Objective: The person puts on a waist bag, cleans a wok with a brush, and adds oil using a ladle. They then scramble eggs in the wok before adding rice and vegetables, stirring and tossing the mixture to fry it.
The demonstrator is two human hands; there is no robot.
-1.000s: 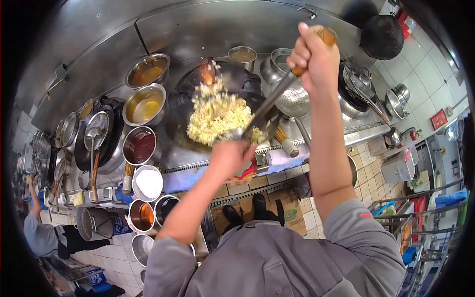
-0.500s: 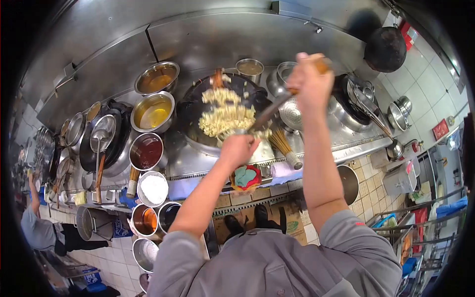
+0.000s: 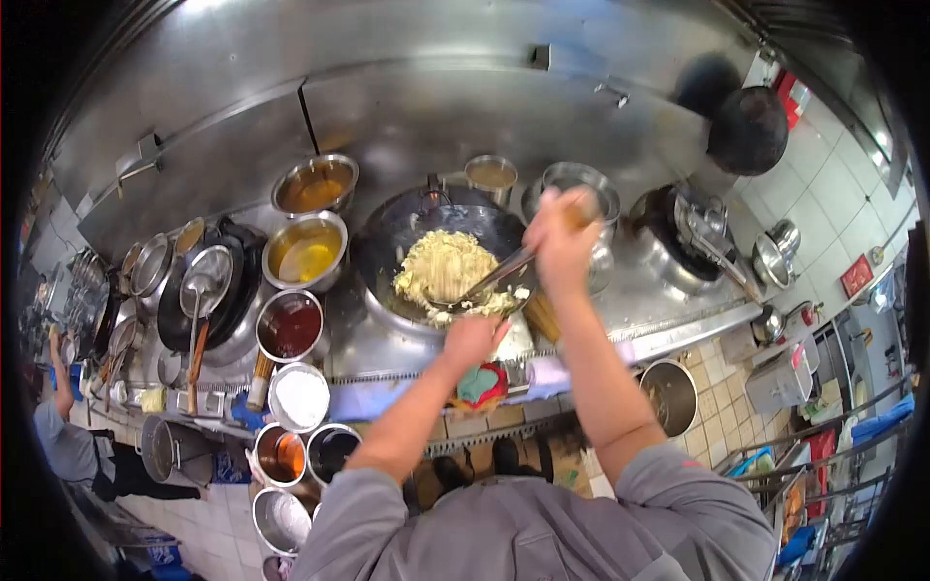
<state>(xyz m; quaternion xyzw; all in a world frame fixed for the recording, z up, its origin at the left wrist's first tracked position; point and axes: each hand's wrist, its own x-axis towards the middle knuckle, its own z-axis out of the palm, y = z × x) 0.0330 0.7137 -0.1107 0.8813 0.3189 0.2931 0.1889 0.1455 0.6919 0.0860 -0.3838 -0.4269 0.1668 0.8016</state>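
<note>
A large dark wok (image 3: 383, 237) on the steel stove holds a heap of pale yellow, chopped food (image 3: 448, 266). My left hand (image 3: 475, 339) is closed at the wok's near rim; what it grips there is too small to make out. Above and to the right, my right hand (image 3: 564, 232) is wrapped round the wooden handle of a long metal ladle (image 3: 504, 268). The ladle slants down to the left, its head in the food. Just below my left hand lies a red and green cloth (image 3: 480, 384). A bamboo brush (image 3: 542, 318) is partly behind my right arm.
Bowls of yellow liquid (image 3: 308, 252) and dark red sauce (image 3: 291, 326), and a container of white powder (image 3: 299, 397), stand left. Another wok with a ladle (image 3: 201, 281) is farther left. More pans (image 3: 678, 242) are right. A co-worker (image 3: 77, 445) stands far left.
My right hand has moved left and down, bringing the ladle's head into the food. The food that was spread up the wok is now gathered in a heap. The view has shifted slightly.
</note>
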